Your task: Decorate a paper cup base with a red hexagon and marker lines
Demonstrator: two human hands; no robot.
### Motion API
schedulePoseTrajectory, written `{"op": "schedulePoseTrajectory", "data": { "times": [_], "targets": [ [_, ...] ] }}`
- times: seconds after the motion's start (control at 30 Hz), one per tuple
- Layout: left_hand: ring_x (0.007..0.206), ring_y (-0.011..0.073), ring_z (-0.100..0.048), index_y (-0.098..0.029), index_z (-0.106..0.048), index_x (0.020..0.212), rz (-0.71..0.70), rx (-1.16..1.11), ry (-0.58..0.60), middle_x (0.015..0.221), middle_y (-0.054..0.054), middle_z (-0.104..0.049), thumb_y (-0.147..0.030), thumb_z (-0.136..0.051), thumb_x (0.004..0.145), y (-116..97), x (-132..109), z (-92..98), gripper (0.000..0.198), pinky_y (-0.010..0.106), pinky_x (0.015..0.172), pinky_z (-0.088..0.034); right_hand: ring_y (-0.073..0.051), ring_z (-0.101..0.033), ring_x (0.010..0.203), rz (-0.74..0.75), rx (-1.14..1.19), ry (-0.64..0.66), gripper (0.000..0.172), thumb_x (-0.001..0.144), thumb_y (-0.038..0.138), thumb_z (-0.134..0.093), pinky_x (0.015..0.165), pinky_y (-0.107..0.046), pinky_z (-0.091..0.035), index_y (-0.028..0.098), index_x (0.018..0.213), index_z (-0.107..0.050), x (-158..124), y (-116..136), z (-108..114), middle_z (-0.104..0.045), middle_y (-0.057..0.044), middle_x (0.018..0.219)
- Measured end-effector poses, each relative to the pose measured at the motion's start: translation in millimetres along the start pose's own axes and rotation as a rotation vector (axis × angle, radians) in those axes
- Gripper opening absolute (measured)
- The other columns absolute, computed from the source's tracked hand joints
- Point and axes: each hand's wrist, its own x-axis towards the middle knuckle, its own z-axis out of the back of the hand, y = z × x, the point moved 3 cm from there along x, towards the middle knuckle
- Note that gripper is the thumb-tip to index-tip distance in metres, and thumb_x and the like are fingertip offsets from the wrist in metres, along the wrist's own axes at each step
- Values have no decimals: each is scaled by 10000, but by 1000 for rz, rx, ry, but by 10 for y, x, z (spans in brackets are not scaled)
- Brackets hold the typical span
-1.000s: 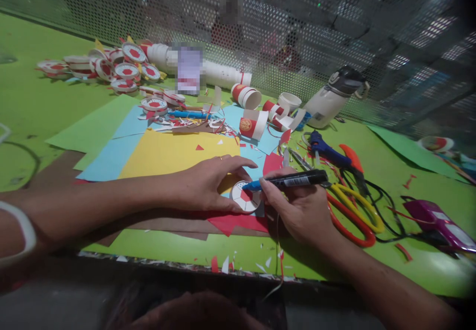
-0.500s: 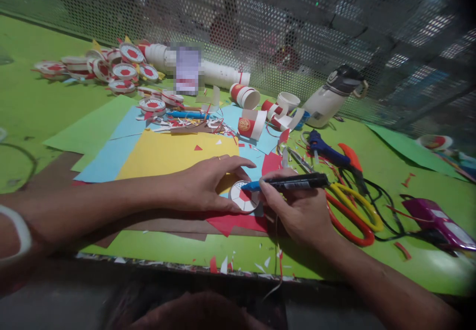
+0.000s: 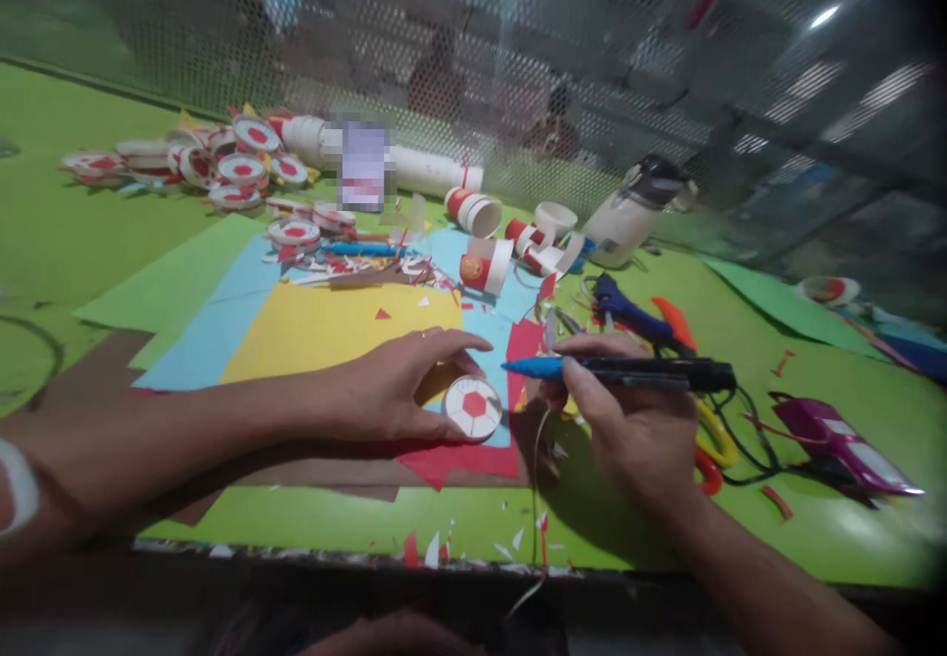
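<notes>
A small round white disc (image 3: pixel 473 408), cut like a paper cup's base, lies on the coloured paper. It bears a red hexagon and thin black lines. My left hand (image 3: pixel 414 380) curves around its left side, with the thumb at the lower edge and a fingertip at the far edge, gripping it. To the right, my right hand (image 3: pixel 636 419) is closed around a black marker (image 3: pixel 636 372) with a blue front end. The marker's tip points left and is raised clear of the disc. The right hand's lower fingers are partly hidden.
Finished-looking discs (image 3: pixel 241 171) pile up at the back left. Cut paper cups (image 3: pixel 484 266), a bottle (image 3: pixel 628 212), a blue glue gun (image 3: pixel 628 306), scissors (image 3: pixel 714 439) and a purple device (image 3: pixel 843 444) surround the work. Scraps litter the front edge.
My right hand has pulled the marker away to the right, so its tip no longer rests on the disc. My left hand stays around the disc. The view has shifted slightly.
</notes>
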Motion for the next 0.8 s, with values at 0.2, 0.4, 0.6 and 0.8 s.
{"op": "schedulePoseTrajectory", "data": {
  "times": [0.2,0.4,0.6,0.8],
  "targets": [
    [1125,259,-563,-271,-455,1311,110,-13,-59,1226,54,-602,-356,-726,693,39,-38,-41,680,398,975,-456,-109,-524,526,-36,117,-142,108,823,266,-631,508,-246,-443,208,895,-576,168,-72,211,-549,46,614],
    [1156,275,-546,-264,-456,1309,95,4,-60,1250,65,-591,-321,-694,694,81,-32,-50,662,424,999,-435,-121,-557,594,-148,63,-210,284,732,326,-721,601,-277,-475,137,926,-636,662,-138,572,-601,20,641],
    [1151,274,-559,-251,-444,1312,80,22,-30,1243,71,-603,-322,-680,689,46,-15,-33,670,416,994,-442,-102,-559,550,-262,-22,-284,243,857,335,-628,583,-271,-504,93,863,-650,1254,-459,825,-601,13,642],
    [1142,278,-564,-232,-441,1304,50,44,-51,1227,75,-612,-323,-679,676,51,4,-41,678,414,996,-434,-189,-639,911,-364,-154,-387,281,926,316,-564,768,-377,-549,146,1149,-582,1497,-777,1070,-624,-74,1111]
  ]
}}
